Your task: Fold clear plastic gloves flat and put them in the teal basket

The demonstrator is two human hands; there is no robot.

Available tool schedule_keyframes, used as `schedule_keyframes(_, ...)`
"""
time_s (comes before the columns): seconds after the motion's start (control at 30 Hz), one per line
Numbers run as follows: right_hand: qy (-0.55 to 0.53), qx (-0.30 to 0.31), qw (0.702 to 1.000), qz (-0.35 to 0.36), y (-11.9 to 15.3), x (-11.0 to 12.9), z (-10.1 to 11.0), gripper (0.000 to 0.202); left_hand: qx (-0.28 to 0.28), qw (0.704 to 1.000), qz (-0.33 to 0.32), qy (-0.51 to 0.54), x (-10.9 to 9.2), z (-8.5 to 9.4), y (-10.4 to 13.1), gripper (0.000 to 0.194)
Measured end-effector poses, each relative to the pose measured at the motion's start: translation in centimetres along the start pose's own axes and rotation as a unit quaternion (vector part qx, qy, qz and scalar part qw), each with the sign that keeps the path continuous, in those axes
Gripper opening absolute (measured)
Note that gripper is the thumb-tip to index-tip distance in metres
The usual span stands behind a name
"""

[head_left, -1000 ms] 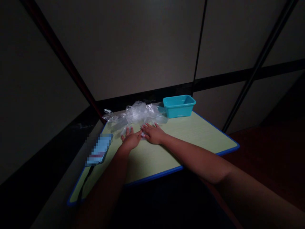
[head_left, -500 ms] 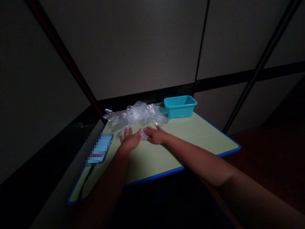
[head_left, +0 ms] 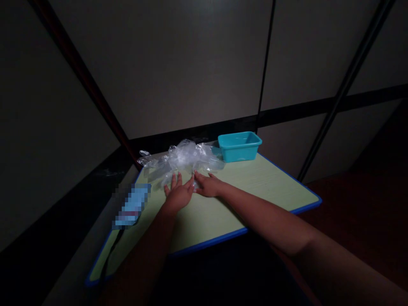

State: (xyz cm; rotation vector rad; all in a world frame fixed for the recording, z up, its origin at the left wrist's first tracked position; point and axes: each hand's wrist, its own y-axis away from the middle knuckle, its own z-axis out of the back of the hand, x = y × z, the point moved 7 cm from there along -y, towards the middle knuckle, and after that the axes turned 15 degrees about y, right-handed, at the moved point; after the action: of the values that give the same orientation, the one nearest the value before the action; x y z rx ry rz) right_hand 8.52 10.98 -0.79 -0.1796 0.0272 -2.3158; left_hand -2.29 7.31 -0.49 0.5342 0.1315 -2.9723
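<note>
A crumpled heap of thin clear plastic (head_left: pixel 186 155) lies along the far side of the small table. Its near edge reaches my fingers. My left hand (head_left: pixel 179 196) rests with fingers spread on this near edge, its thumb pointing toward the other hand. My right hand (head_left: pixel 208 185) lies low beside it, fingers stretched out and touching the plastic. A small bit of the clear sheet shows between the two hands. Whether the heap is bags, film or gloves, I cannot tell.
A turquoise plastic basket (head_left: pixel 239 152) stands at the far right of the pale table (head_left: pixel 264 187), which has a blue edge. At the left edge lies a phone-like device (head_left: pixel 132 206), its screen blurred, with a dark cord below. Wall panels (head_left: pixel 191 68) rise behind.
My hands have drawn slightly closer together, with the left hand shifted a little to the right. The whole view has tipped slightly, so the table appears lower.
</note>
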Motion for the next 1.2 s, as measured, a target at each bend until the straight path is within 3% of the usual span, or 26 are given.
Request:
schedule_keyframes(0.13, -0.006, -0.008, 1.000, 0.001, 0.0, 0.0, 0.2, 0.084, 0.005, 1.000, 0.006, 0.010, -0.2, -0.3, -0.2, 0.045)
schedule_keyframes(0.7, 0.035, 0.020, 0.999, 0.019, 0.3, 0.4, 0.3, 0.077, -0.030, 0.996, 0.075, -0.032, 2.7, 0.6, -0.3, 0.046)
schedule_keyframes(0.87, 0.036, 0.026, 0.999, 0.019, 0.3, 0.5, 0.3, 0.075, -0.049, 0.998, 0.029, -0.024, 1.0, 1.5, -0.1, 0.047)
schedule_keyframes(1.0, 0.027, 0.012, 0.999, 0.018, 0.3, 0.5, 0.4, 0.076, 0.005, 0.998, -0.056, 0.007, -1.5, 1.0, 0.3, 0.048)
schedule_keyframes(1.2, -0.005, 0.000, 1.000, 0.004, 0.2, 0.1, 0.3, 0.081, 0.073, 0.996, -0.055, 0.021, -1.7, -0.4, 0.9, 0.054)
